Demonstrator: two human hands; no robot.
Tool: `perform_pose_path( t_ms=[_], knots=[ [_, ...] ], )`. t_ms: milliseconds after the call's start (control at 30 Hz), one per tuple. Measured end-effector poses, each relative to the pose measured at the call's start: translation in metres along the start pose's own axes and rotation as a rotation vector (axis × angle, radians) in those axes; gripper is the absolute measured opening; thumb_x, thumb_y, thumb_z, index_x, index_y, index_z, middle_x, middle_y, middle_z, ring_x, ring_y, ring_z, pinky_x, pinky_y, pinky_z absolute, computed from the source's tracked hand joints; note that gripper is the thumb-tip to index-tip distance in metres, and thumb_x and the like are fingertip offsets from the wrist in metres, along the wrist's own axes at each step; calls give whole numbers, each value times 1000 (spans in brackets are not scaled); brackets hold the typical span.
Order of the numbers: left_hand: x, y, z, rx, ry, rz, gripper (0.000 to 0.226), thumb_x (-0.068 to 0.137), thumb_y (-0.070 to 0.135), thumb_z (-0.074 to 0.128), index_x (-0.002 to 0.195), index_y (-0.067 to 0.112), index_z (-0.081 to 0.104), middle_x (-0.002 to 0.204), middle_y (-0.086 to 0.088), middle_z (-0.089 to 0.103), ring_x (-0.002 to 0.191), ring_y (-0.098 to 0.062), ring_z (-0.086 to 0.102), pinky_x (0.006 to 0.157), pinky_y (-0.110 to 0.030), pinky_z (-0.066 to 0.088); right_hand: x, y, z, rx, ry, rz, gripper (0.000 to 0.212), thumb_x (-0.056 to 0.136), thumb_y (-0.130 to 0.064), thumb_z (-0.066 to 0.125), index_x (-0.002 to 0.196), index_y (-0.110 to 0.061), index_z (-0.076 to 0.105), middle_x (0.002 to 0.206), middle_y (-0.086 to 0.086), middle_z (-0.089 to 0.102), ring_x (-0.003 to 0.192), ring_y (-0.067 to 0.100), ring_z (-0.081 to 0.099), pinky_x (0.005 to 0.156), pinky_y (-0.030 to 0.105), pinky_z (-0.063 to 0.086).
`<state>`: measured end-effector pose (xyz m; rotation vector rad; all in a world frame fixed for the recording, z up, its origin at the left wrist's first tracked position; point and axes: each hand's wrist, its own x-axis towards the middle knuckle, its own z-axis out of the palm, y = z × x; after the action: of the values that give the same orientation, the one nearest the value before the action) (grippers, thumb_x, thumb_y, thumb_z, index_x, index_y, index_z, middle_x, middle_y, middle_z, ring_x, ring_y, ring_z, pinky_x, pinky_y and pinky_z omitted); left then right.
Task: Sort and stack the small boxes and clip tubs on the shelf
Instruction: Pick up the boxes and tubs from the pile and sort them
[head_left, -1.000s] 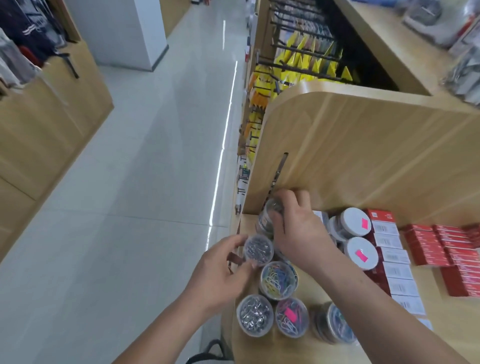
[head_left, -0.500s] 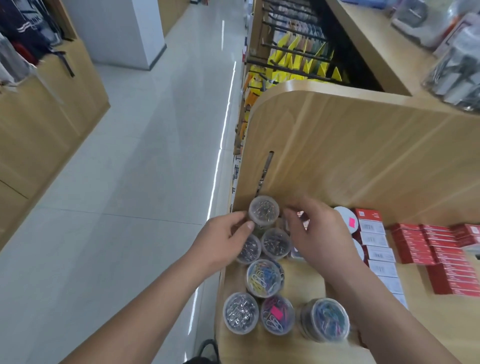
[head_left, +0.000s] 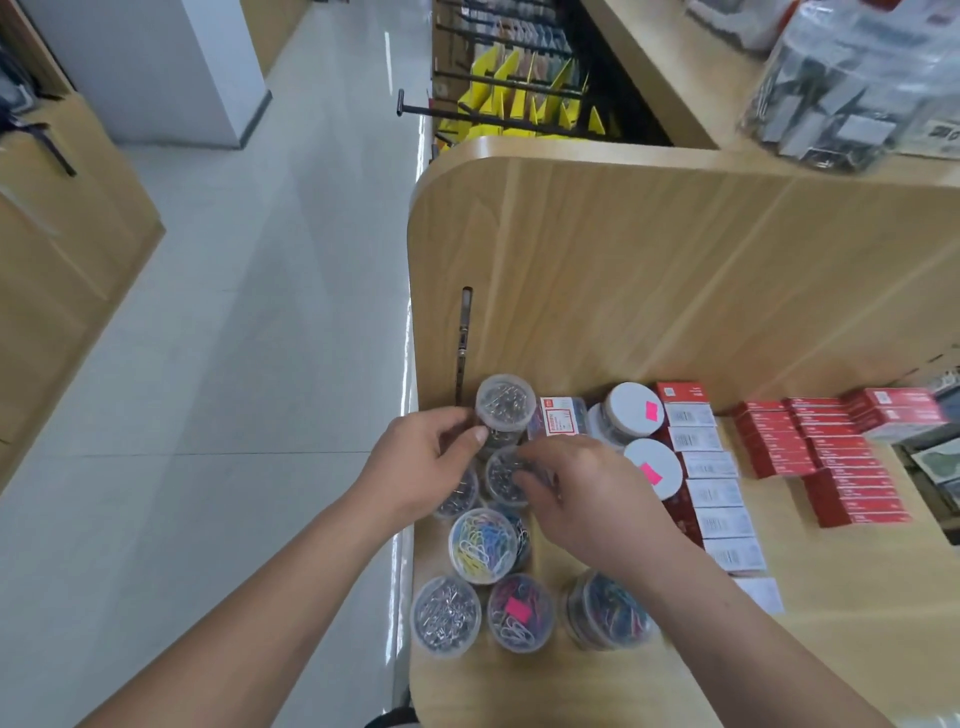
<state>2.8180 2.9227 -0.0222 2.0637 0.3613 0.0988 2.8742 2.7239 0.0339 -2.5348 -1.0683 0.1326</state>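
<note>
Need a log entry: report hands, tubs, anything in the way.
Left hand grips rear silver-clip tub. Right hand pinches nearer silver-clip tub. Crowding close in front: multicoloured-clip tub.

Bright, even indoor light; a long white glare streak runs down the glossy floor (head_left: 260, 364); shadows are soft and faint; wide-angle distortion bows the shelf (head_left: 649, 270) edges; the bagged clips (head_left: 852, 88) at upper right look smeared.

No legible text, barcode labels (head_left: 691, 415) on red boxes (head_left: 680, 391) blurred, pink stickers (head_left: 651, 411) on white lids (head_left: 626, 405) unreadable
</note>
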Motion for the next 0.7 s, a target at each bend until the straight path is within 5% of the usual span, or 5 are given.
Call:
perform_pose_path(
  t_ms=[100,200,333,533,700],
  knots=[
    [-4,-2,-5,-52,-41,-12,24,101,38,58,122,36,71,98,14,77,91,-7,72,87,-42,59,0,4,3,40,19,29,16,94,-32,59,105,-27,70,97,-8,73,89,19,67,67,41,56],
    [-25,-10,-22,-67,-23,-87,38,97,30,64,134,37,63,127,23,66,119,6,59,109,-29,47,1,5,0,-1,213,10,12,91,-25,68,102,-24,73,91,-4,68,82,22,63,57,38,53],
    [-60,-22,-33,122,-182,31,68,82,18,68,143,42,52,143,30,51,134,12,44,110,-17,35,17,-7,-4,-102,277,-205,21,96,-21,56,109,-19,72,104,5,61,83,28,52,64,40,45],
    [-62,-20,-24,193,-14,140,53,85,29,78,131,44,57,129,29,59,118,6,55,99,-29,51,19,4,2,-2,275,-145,22,95,-16,60,112,-18,73,106,6,62,87,30,57,71,46,49],
    [-61,13,-37,129,150,101,45,82,37,80,119,46,56,116,28,64,106,4,60,87,-29,55,3,3,-20,320,225,85,14,95,-20,66,102,-27,77,93,-17,70,85,4,65,69,24,52]
  ],
)
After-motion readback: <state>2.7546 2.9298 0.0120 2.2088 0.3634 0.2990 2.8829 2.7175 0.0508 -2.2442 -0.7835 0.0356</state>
